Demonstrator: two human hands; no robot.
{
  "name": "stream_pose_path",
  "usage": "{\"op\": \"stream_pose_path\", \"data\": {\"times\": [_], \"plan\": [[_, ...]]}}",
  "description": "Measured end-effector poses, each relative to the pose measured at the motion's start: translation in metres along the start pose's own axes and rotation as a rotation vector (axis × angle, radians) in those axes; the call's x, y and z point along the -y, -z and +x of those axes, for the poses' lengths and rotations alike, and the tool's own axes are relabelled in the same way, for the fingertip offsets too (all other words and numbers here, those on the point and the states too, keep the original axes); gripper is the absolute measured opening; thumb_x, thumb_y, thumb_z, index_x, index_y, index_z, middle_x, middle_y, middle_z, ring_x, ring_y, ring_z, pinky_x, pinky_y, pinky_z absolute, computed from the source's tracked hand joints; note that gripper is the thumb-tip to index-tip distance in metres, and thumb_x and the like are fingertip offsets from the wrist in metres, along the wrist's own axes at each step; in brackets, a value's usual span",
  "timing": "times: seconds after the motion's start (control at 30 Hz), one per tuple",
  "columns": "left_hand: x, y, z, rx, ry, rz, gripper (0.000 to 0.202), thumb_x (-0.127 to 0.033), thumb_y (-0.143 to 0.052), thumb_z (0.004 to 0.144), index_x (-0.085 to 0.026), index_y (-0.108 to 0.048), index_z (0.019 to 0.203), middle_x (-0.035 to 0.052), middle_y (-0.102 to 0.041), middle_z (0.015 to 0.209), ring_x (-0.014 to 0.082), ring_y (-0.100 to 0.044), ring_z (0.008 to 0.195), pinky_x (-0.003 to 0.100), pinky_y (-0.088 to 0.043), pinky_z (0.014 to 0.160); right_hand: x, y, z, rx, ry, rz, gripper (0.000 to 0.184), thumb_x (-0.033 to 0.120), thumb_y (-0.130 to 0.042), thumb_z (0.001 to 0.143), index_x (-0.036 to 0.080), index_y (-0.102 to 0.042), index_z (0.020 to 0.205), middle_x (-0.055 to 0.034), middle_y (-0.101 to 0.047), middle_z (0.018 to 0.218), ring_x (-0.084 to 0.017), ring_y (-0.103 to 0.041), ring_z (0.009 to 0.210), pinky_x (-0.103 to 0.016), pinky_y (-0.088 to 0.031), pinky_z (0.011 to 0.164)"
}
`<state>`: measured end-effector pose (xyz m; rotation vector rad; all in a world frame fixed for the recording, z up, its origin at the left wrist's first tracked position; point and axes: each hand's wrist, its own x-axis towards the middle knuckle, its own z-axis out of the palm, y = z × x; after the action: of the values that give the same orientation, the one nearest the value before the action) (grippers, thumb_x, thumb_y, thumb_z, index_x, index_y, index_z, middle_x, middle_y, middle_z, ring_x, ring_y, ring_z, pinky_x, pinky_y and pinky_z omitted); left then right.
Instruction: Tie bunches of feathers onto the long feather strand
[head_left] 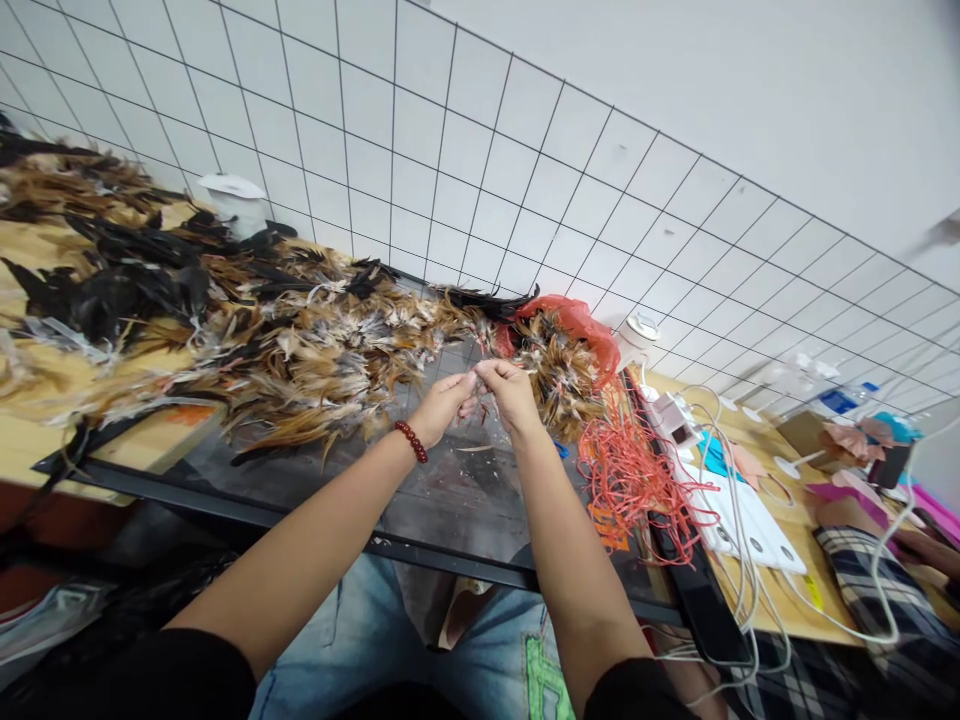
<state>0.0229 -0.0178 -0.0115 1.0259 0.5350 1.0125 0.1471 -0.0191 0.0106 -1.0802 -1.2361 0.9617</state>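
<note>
My left hand (448, 402), with a red bead bracelet (411, 441) on its wrist, is closed in a pinch. Right against it, fingertips meeting, my right hand (508, 393) is pinched too. What they hold is too small to make out; thin reddish strands show close to the fingers. Both hands are above a dark tray-like work surface (465, 500). Brown and cream feathers (322, 365) lie in a large heap to the left. Another feather bundle (566, 375) sits just right of my right hand, beside a red mesh bag (577, 325).
A tangle of red string (637, 470) lies to the right, near white cables (739, 540) and a white power strip (750, 515). Black feathers (127, 285) are at left. A wire grid (450, 150) stands behind. Someone's plaid sleeve (862, 575) is at far right.
</note>
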Motion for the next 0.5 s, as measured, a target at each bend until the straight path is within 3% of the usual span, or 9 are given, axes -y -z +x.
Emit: {"op": "stream_pose_path", "data": {"times": [0.1, 0.3, 0.43, 0.5], "plan": [[-0.0043, -0.0026, -0.0031, 0.037, 0.094, -0.111, 0.045, -0.060, -0.065, 0.075, -0.015, -0.055, 0.075, -0.0049, -0.041, 0.051, 0.0071, -0.037, 0.043, 0.021, -0.033, 0.045, -0.0008, -0.0001, 0.0005, -0.050, 0.029, -0.112, 0.032, 0.048, -0.068, 0.068, 0.017, -0.065, 0.071, 0.0040, -0.054, 0.060, -0.009, -0.046, 0.056, -0.023, -0.041, 0.058], [-0.0091, -0.0043, -0.0056, 0.103, 0.201, -0.266, 0.026, -0.036, -0.066, 0.082, -0.015, -0.053, 0.072, -0.0060, -0.040, 0.050, 0.0069, -0.040, 0.042, 0.021, -0.040, 0.048, -0.0004, -0.0052, -0.0036, -0.088, 0.115, -0.187, 0.029, 0.046, -0.064, 0.073, 0.017, -0.062, 0.069, 0.0021, -0.055, 0.062, -0.011, -0.053, 0.064, -0.024, -0.047, 0.066], [-0.0085, -0.0039, -0.0038, 0.090, 0.232, -0.358, 0.027, -0.036, -0.055, 0.089, -0.014, -0.054, 0.071, -0.0002, -0.052, 0.058, 0.0100, -0.051, 0.048, 0.024, -0.046, 0.052, -0.0030, -0.0093, -0.0076, -0.068, -0.034, -0.110, 0.031, 0.050, -0.061, 0.076, 0.019, -0.060, 0.078, 0.0044, -0.053, 0.058, -0.010, -0.048, 0.047, -0.023, -0.043, 0.049], [-0.0059, -0.0029, -0.0029, 0.076, 0.217, -0.380, 0.025, -0.032, -0.056, 0.088, -0.015, -0.053, 0.070, -0.0007, -0.052, 0.058, 0.0097, -0.051, 0.048, 0.024, -0.046, 0.053, -0.0031, -0.0094, -0.0086, -0.079, -0.043, -0.172, 0.032, 0.051, -0.057, 0.079, 0.019, -0.059, 0.079, 0.0033, -0.055, 0.060, -0.011, -0.049, 0.047, -0.025, -0.043, 0.049]]}}
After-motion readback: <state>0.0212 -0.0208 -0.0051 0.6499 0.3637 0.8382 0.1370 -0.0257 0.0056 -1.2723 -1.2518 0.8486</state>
